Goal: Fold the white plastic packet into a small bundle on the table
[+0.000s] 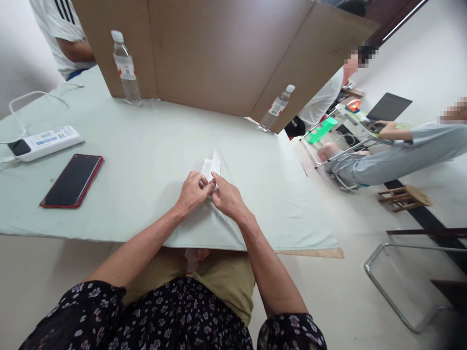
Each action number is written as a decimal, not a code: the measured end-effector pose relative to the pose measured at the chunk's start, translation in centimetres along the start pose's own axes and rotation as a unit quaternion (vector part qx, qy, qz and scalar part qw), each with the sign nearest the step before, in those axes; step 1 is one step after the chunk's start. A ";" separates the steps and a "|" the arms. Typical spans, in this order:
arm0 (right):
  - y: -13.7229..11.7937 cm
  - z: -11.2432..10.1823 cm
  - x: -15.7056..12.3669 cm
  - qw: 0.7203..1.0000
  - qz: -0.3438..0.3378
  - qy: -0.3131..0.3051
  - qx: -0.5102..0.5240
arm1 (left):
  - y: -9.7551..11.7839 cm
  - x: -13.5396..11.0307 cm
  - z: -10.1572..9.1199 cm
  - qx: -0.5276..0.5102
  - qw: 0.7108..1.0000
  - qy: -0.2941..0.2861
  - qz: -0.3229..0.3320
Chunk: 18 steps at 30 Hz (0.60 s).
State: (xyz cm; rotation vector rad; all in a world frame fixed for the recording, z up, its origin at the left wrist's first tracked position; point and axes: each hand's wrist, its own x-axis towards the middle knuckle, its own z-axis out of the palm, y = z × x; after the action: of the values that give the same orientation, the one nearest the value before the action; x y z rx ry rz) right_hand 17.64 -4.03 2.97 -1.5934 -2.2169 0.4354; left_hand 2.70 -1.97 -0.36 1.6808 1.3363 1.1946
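A small piece of folded white paper (212, 164) is held close over the middle of the table, its pointed end facing away from me. My left hand (194, 191) grips it from the left, fingers curled and thumb pressed in. From the other side my right hand (226, 197) pinches the same paper. The fingertips of both hands meet at its near end and hide that part of it. Under the hands lies a pale green tablecloth (146, 155).
A phone in a red case (73, 181) and a white power strip (47, 142) with cables lie on the left. Water bottles (126, 68) (277, 108) stand before an upright cardboard screen (207, 53). Other people sit behind it and at right, near a wooden stool (404, 197).
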 end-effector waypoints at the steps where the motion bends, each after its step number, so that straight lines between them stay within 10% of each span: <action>1: 0.2 -0.1 0.0 1.000 -0.009 -0.003 0.016 | 0.1 0.0 0.1 0.006 1.000 -0.006 -0.003; 5: 2.2 -0.7 0.0 0.985 -0.005 -0.004 0.170 | 0.4 0.0 0.4 0.027 1.000 -0.010 -0.008; 12: 4.9 -0.7 2.1 0.904 0.253 0.013 0.344 | 0.0 -0.2 0.7 0.024 1.000 -0.004 0.015; 18: 5.3 0.1 5.0 0.892 0.238 -0.029 0.383 | -0.4 -0.4 0.7 0.048 0.997 -0.014 0.055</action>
State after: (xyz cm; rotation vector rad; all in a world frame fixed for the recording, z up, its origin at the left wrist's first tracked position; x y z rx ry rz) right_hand 20.58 2.37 1.10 -1.6169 -1.3493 1.3124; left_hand 3.18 -2.25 -1.10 1.8540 1.3169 1.1815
